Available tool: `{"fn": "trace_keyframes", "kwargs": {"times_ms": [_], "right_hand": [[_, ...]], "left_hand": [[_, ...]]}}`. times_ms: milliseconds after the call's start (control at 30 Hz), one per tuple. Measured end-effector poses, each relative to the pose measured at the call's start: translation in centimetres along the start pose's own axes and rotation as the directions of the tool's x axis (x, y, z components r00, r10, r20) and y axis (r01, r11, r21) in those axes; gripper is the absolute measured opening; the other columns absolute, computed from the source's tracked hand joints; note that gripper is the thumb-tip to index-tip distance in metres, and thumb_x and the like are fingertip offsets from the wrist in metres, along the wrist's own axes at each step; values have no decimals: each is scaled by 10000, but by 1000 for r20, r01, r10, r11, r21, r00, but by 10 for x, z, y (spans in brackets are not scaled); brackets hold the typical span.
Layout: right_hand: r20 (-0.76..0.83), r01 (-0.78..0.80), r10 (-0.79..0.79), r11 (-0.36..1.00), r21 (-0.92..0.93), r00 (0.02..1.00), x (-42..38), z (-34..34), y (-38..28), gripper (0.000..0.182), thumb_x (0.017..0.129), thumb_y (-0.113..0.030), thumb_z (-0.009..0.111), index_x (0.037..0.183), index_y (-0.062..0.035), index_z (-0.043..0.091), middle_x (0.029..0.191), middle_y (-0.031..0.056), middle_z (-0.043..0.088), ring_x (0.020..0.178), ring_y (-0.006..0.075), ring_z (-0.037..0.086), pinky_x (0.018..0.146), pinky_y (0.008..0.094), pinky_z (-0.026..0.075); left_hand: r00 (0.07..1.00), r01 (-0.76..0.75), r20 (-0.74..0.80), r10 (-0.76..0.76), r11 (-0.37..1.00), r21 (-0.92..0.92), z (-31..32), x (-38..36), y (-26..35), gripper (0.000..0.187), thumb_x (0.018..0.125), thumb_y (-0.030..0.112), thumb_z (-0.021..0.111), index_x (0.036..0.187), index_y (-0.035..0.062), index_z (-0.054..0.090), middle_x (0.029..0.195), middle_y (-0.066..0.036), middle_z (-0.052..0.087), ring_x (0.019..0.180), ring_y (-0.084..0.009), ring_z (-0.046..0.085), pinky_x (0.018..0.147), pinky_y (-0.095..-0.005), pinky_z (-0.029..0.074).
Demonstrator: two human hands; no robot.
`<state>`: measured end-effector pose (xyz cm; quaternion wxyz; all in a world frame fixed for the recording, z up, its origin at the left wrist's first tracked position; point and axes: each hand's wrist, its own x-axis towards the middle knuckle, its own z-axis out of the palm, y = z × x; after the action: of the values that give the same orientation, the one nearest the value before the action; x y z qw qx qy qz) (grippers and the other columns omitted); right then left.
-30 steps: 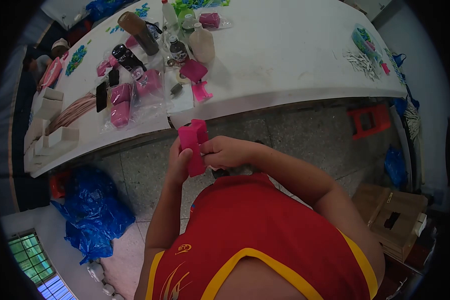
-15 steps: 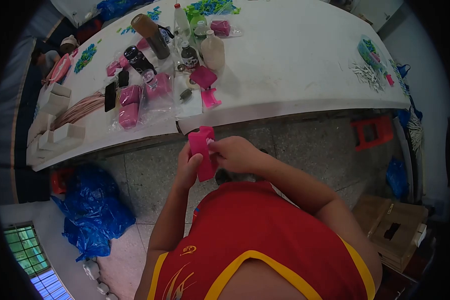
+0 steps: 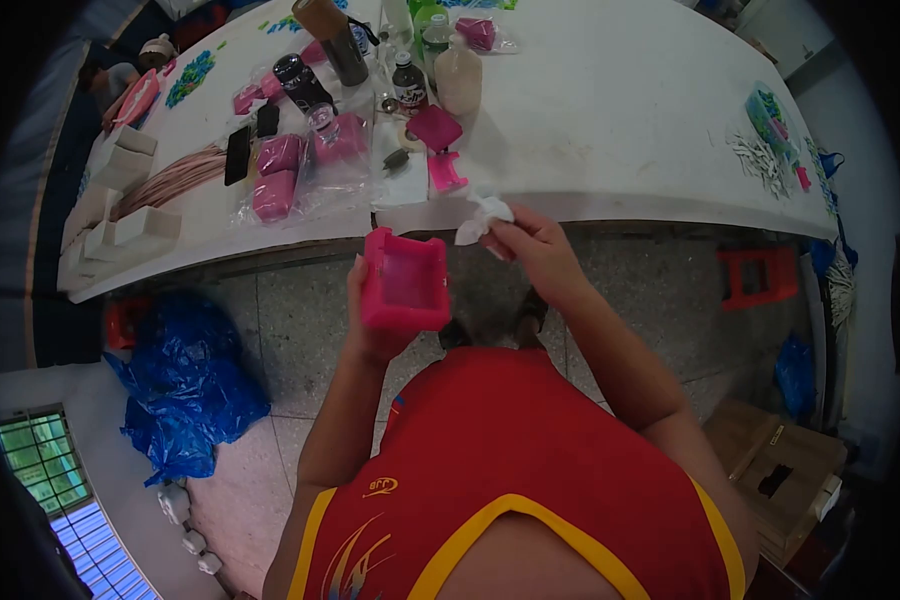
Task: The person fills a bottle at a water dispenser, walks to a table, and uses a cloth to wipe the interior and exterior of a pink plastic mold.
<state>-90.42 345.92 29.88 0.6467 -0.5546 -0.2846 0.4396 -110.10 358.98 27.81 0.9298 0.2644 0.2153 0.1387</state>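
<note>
The left hand [image 3: 370,320] grips an open pink box [image 3: 406,281] below the white table [image 3: 610,110]. The right hand [image 3: 530,245] pinches crumpled white paper [image 3: 485,215] beside it.

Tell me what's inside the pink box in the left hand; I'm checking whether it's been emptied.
The pink box faces the camera showing only its pink inner floor. The left hand covers its back. The right hand holds white crumpled paper.

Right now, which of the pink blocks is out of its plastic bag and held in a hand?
The pink block in the left hand, held over the floor with its hollow face up. The other blocks lie on the white table, two of them inside a clear bag.
</note>
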Motion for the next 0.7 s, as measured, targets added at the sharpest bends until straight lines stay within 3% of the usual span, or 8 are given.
{"fn": "trace_keyframes", "kwargs": {"times_ms": [67, 200, 267, 333, 467, 567, 633, 700], "right_hand": [[-60, 11, -8, 998, 64, 998, -2, -13, 4, 153, 955, -153, 550, 990, -36, 641, 751, -41, 549, 678, 53, 443, 621, 223, 351], [-151, 19, -29, 998, -64, 988, -8, -27, 17, 135, 937, -144, 574, 971, -37, 648, 753, -35, 520, 684, 61, 444, 622, 234, 347], [-161, 30, -46, 994, -102, 986, -12, -26, 17, 133, 925, -141, 588, 967, -29, 649, 776, -25, 516, 698, 63, 448, 626, 235, 348], [-92, 155, -204, 912, -379, 975, -17, -22, 13, 130, 904, -109, 604, 973, -5, 642, 838, -6, 495, 742, 74, 461, 651, 236, 368], [-22, 242, -273, 885, -398, 962, -22, -10, 6, 157, 875, -76, 616, 999, 20, 630, 889, 19, 490, 773, 108, 486, 679, 246, 390], [177, 429, -402, 718, -548, 898, -21, 3, -4, 218, 784, -32, 645, 1002, -19, 644, 911, 53, 525, 782, 183, 538, 683, 283, 429], [483, 594, -353, 368, -716, 801, -17, 9, -10, 286, 674, -28, 658, 956, -71, 658, 925, 85, 540, 816, 256, 569, 670, 334, 460], [528, 602, -306, 247, -760, 792, -11, 9, -7, 284, 649, -34, 656, 927, -89, 660, 914, 86, 541, 830, 267, 574, 674, 354, 472]], "left_hand": [[987, 85, 139, -74, 993, -79, -3, -3, 3, 837, 887, 709, 341, 1333, 13, 471, 1158, -190, 618, 1002, -310, 639, 845, -439, 534], [985, 111, 148, -94, 987, -114, -1, -5, 3, 853, 883, 726, 318, 1321, 13, 482, 1130, -201, 627, 967, -327, 650, 809, -460, 547], [989, 100, 121, -89, 991, -88, -2, -4, 1, 833, 892, 716, 326, 1324, 20, 476, 1159, -192, 617, 998, -318, 644, 840, -454, 540], [998, 54, 33, -53, 998, -20, -4, -3, -5, 867, 880, 732, 336, 1350, 13, 452, 1169, -214, 610, 987, -327, 649, 823, -453, 548], [998, 51, -26, -49, 995, 80, -3, -4, -8, 872, 888, 725, 338, 1372, 5, 429, 1176, -220, 609, 1017, -327, 643, 879, -443, 527], [993, 114, -21, -112, 991, 73, 4, -4, -5, 841, 906, 698, 347, 1385, 9, 407, 1244, -195, 578, 1095, -314, 611, 932, -441, 499], [994, 112, -9, -112, 991, 75, 12, -2, -5, 816, 917, 675, 352, 1393, 14, 395, 1283, -179, 553, 1137, -305, 586, 957, -440, 483], [994, 108, 1, -109, 991, 76, 14, -1, -5, 791, 929, 652, 358, 1400, 18, 383, 1322, -164, 527, 1180, -296, 561, 982, -439, 467]]}}
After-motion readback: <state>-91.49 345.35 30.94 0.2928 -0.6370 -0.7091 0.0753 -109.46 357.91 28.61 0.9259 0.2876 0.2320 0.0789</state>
